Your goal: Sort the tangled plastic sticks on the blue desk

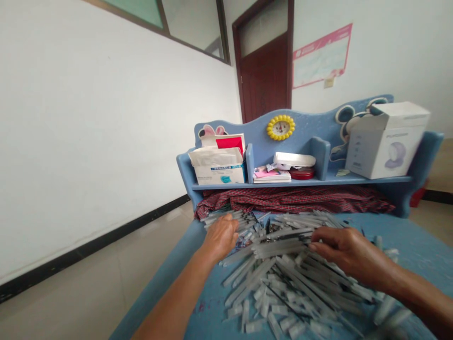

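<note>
A heap of translucent white pen barrels (293, 278), short pen caps (279, 309) and thin dark refills spreads over the blue desk. My right hand (341, 248) pinches the right ends of a small bundle of pen barrels (279, 245), held across the heap. At the heap's far left, my left hand (221, 236) has its fingers curled down, beside more barrels (244, 219) lying side by side. What its fingertips hold, if anything, is hidden. Some small parts are blurred.
Behind the heap lies a folded red plaid cloth (283, 200) under a blue shelf (226, 187). On the shelf stand a mask box (219, 172), papers with a red tin (302, 174), and a white carton (385, 141). A white wall (88, 118) rises at the left.
</note>
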Available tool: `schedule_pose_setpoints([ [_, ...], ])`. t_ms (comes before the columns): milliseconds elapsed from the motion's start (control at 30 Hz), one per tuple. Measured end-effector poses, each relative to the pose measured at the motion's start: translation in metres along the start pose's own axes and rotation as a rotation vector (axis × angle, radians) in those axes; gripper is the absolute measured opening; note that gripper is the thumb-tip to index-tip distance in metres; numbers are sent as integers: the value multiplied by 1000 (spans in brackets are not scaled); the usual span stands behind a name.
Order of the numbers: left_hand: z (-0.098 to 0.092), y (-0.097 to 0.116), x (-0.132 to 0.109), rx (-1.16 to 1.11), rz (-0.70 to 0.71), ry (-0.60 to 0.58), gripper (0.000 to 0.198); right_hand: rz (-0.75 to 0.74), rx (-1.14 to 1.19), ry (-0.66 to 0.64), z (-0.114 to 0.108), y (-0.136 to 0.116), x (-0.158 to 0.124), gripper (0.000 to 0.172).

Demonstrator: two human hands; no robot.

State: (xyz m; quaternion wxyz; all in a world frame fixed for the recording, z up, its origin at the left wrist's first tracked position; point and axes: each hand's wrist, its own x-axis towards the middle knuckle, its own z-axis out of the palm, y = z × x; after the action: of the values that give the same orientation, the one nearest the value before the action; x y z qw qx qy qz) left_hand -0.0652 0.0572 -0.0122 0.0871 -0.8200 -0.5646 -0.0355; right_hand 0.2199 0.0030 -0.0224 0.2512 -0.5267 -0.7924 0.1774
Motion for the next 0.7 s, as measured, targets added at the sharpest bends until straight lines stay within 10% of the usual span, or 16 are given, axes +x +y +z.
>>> schedule_pose_setpoints([
  [267, -13, 67, -29, -207, 477, 142, 18, 65, 366, -39, 9, 0, -7, 44],
  [700, -9, 73, -33, -280, 549, 190, 15, 149, 732, -237, 9, 8, -4, 29],
])
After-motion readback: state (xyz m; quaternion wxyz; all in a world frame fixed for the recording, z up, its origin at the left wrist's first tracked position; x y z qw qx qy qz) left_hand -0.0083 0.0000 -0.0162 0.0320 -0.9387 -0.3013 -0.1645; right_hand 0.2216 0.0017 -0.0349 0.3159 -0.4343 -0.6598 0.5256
